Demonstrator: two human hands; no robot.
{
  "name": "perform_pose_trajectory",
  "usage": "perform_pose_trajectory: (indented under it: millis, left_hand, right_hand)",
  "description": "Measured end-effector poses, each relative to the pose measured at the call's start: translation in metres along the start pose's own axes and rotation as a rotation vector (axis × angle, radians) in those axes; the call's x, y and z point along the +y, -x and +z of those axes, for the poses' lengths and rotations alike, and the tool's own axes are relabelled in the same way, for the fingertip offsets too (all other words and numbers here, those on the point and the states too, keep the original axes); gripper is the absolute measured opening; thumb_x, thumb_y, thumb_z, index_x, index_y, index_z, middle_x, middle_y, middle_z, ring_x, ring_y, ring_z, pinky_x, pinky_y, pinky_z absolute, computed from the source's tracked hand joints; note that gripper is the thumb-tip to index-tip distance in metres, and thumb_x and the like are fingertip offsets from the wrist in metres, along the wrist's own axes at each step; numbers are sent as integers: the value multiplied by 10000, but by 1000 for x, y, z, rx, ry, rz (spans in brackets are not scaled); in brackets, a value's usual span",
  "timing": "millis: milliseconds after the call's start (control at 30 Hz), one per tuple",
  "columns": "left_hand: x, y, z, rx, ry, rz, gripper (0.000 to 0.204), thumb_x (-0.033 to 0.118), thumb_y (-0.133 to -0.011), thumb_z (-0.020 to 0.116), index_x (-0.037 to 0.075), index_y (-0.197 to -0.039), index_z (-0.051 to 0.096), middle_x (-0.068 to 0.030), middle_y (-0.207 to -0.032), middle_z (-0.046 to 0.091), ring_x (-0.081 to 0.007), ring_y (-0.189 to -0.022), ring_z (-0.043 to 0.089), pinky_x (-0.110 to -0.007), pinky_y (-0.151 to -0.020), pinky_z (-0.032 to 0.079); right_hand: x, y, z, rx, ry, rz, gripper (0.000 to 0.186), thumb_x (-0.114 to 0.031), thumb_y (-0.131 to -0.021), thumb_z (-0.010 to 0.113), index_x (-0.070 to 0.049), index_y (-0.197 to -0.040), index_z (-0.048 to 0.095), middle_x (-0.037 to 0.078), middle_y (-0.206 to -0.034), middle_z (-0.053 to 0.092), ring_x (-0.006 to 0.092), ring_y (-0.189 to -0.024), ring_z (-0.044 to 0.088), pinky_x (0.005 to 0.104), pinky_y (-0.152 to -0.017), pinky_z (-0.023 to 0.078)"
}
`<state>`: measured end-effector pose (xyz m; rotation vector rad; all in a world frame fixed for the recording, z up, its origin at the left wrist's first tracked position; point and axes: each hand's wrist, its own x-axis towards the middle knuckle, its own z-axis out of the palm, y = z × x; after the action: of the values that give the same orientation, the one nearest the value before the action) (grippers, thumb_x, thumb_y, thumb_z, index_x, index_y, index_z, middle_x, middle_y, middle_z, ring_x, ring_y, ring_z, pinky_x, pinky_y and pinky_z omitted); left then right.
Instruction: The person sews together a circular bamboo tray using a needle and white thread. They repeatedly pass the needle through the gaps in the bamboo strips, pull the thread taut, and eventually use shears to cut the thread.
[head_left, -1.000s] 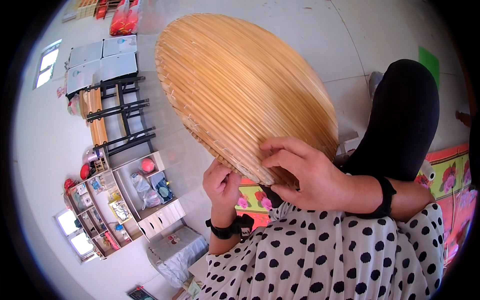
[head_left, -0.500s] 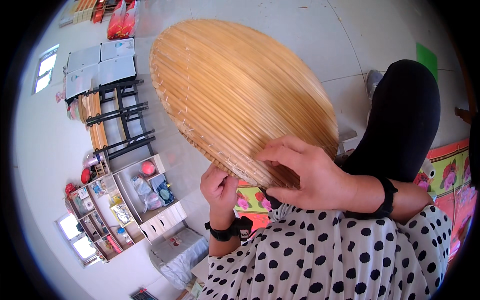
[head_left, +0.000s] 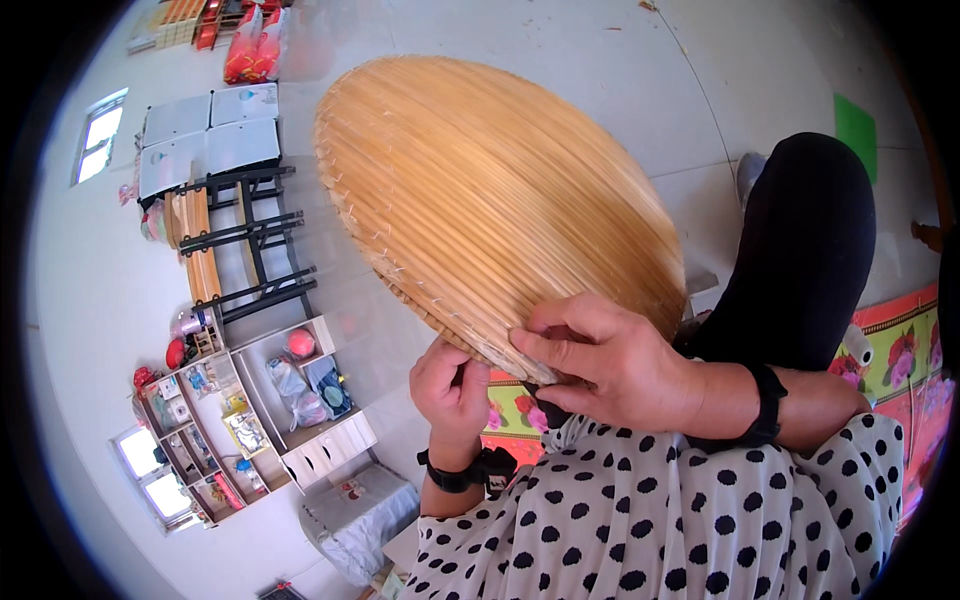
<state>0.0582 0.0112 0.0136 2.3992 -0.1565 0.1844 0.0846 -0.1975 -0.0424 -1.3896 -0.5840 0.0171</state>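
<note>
Filling the center, tilted with its long axis from 10 to 4 o'clock, an oval disk (head_left: 500, 200) of pale, slender strips, stitched in white near its rim; sitting slightly lower in view than half a second earlier, along with the room behind. Draped at 5 o'clock, a polka-dot garment (head_left: 650, 510). Seen at 8 o'clock, shelving (head_left: 330, 450) stocked with bagged goods (head_left: 290, 380), too small for any lettering to be read. Bent at 3 o'clock, a black-clad leg (head_left: 810, 240). Placed at 4 o'clock, the right hand (head_left: 630, 370), pinching the disk's near rim, forefinger drawn nearer the edge than before. Lined up at 10 o'clock, white doors (head_left: 245, 105) bearing small blue printed motifs. Raised at 7 o'clock, the left hand (head_left: 450, 390), curled closed on the rim. Strapped below it, a black wristband (head_left: 455, 477), its pale marking illegible.
</note>
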Motion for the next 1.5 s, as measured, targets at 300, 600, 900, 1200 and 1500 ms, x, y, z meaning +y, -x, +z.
perform_pose_trajectory:
  millis: [300,600,900,1200,1500]
  left_hand:
    - [-11,7,-8,-103,62,-69,130,94,-918,606,-35,-923,626,-44,-765,629,-95,-663,571,-211,-599,439]
    - [-16,17,-20,-97,192,-247,41,-19,-827,640,-8,-829,601,-35,-643,602,-44,-524,504,-198,-473,360]
    - [-13,11,-24,-105,71,-183,82,-15,-777,704,-7,-823,637,-56,-651,616,-84,-525,517,-211,-483,370]
    - [-13,12,-26,-111,43,-132,96,-52,-771,687,-13,-847,642,-83,-667,624,-123,-544,546,-228,-501,400]
    - [-3,8,-19,-45,25,-103,99,-80,-790,653,-15,-862,633,-70,-649,573,-123,-544,500,-238,-498,368]
  right_hand:
    - [-6,0,0,9,-2,35,583,-43,-661,770,-12,-1211,577,145,-1083,561,334,-965,585,389,-833,500]
    - [-7,1,0,-31,24,13,626,-53,-663,778,-24,-1244,544,145,-1081,534,325,-990,569,384,-846,495]
    - [-5,1,2,-26,78,-5,592,-58,-670,774,-2,-1217,557,148,-1081,522,324,-992,560,382,-853,485]
    - [-4,2,1,-51,52,-12,583,-49,-679,759,17,-1222,559,147,-1077,520,320,-992,553,378,-852,481]
    - [-4,2,4,10,61,-62,547,-28,-675,755,33,-1193,591,137,-1071,550,310,-970,560,367,-830,488]
